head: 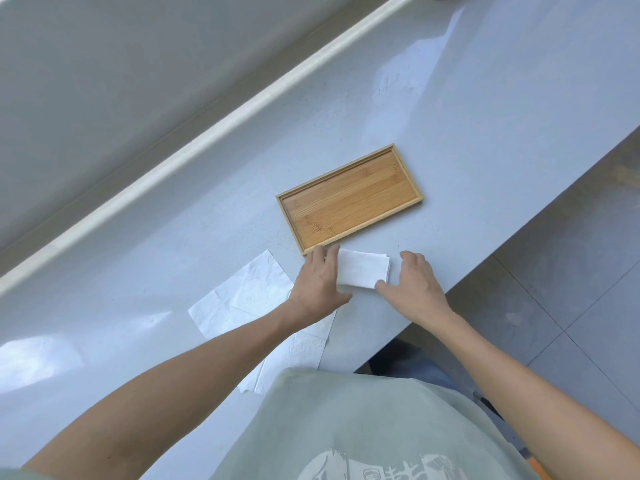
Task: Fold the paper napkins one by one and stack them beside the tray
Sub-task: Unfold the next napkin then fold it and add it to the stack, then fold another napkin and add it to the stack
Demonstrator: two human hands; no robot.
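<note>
A pale grey, glossy surface [450, 98] runs diagonally across the view, bordered on its far side by a raised white ledge [221, 126]. Its near edge drops to a grey tiled floor [571, 289] on the right.

A rectangular bamboo tray with a low raised rim [349, 199] lies flat on the surface, and nothing is in it.

Several flat, unfolded white paper napkins [242, 292] lie overlapping on the surface to the left of the tray and nearer the person. The left forearm crosses over part of them.

The person wears a pale green shirt with a white print [346, 427], seen at the bottom of the view.

Just beside the near short end of the tray sits a small stack of folded white paper napkins [362, 270], a neat rectangle with layered edges showing at its right side. It lies close to the tray rim, though whether it touches the rim cannot be told.

The left hand [320, 282] rests at the left end of the folded stack, its grip relaxed with straight fingers laid on the paper and pointing toward the tray corner. The right hand [412, 284] sits at the right end of the stack, its grip also loose: the thumb touches the stack's near right corner and the fingers, lightly bent, rest on the surface beside it.
</note>
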